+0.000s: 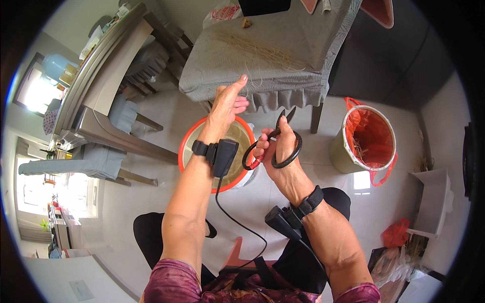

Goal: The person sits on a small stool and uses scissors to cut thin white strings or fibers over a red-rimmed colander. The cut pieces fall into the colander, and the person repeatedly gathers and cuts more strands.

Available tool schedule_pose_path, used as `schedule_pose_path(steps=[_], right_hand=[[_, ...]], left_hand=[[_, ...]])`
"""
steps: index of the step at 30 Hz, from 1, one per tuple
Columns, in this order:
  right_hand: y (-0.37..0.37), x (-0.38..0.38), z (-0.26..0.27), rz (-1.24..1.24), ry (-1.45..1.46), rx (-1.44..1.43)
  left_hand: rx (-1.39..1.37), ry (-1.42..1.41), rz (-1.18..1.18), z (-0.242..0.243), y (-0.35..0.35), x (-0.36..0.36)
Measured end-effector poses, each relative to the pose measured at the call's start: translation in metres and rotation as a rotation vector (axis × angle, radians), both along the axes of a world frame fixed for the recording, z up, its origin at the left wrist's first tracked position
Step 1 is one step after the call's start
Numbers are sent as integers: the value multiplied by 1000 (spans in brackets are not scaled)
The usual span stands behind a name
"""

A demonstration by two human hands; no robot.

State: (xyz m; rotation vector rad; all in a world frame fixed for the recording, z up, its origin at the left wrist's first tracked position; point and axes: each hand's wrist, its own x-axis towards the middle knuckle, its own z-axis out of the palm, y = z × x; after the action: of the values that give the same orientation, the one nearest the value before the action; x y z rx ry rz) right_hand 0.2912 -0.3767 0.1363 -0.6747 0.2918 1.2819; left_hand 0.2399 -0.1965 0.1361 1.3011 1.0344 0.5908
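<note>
My right hand [278, 147] holds a pair of black-handled scissors [293, 161], its blades slightly apart and pointing toward the chair; red wrapping covers part of one handle loop. My left hand [229, 100] is raised over the far rim of a round plastic basket [184, 142] with an orange rim. Its thumb stands apart from the fingers, and no object shows in it. Beyond it, a loose bundle of thin pale strands [261, 49] lies on the grey covered chair seat [212, 57]. A few strands hang over the seat's front edge, close to the left thumb.
A bin [337, 151] lined with a red plastic bag stands at right, with pale scraps inside. A small brown lump [246, 23] sits on the chair seat. At left is a long table [113, 68]. A white plastic container [432, 200] lies by the right wall.
</note>
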Motion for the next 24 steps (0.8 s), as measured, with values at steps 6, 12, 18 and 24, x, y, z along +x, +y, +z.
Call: schedule_pose_path(steps=[6, 12, 18, 24], right_hand=[[0, 2, -1, -3, 21, 13], [-1, 5, -1, -29, 5, 8], [0, 4, -1, -18, 9, 6], [2, 3, 2, 3, 11, -8]], left_hand=[[-221, -137, 73, -9, 17, 24], [-342, -193, 102, -5, 19, 38], [-378, -240, 41, -5, 25, 40], [-179, -145, 29, 6, 12, 29]])
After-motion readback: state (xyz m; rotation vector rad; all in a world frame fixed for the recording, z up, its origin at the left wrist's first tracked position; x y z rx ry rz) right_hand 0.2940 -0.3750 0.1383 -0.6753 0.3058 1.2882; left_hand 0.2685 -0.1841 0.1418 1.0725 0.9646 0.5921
